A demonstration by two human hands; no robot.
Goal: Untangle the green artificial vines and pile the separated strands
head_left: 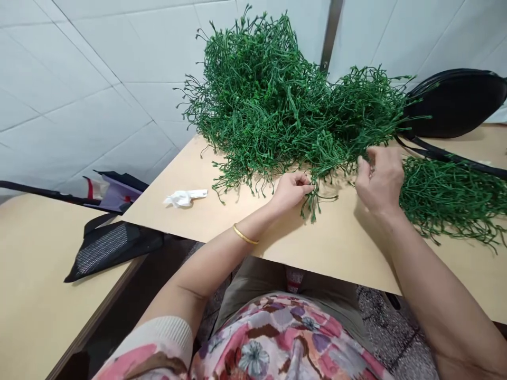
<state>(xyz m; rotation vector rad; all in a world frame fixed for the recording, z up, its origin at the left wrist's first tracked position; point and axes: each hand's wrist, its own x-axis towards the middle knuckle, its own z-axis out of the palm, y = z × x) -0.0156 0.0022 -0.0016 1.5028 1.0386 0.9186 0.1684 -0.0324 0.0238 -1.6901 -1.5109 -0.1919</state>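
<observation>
A big heap of thin green artificial plant stems [269, 100] with small budded tips lies on the table against the wall. At its front edge my left hand [290, 191] is closed, thumb and fingers pinching a small green plant sprig [312, 205] whose tips hang towards me. My right hand [382, 177] is at the heap's right front edge, its fingers curled inward; what they hold, if anything, is hidden. Just right of that hand lies a flatter pile of similar green stems [447, 198], partly covered by my forearm.
On the light wood table [328, 243] a crumpled white tissue [184, 198] lies at left. A black round bag [455, 103] with a strap [447, 154] stands at back right. Left, a second table [27, 253] bears a black mesh bag [106, 248]. White tiled wall [87, 68] behind.
</observation>
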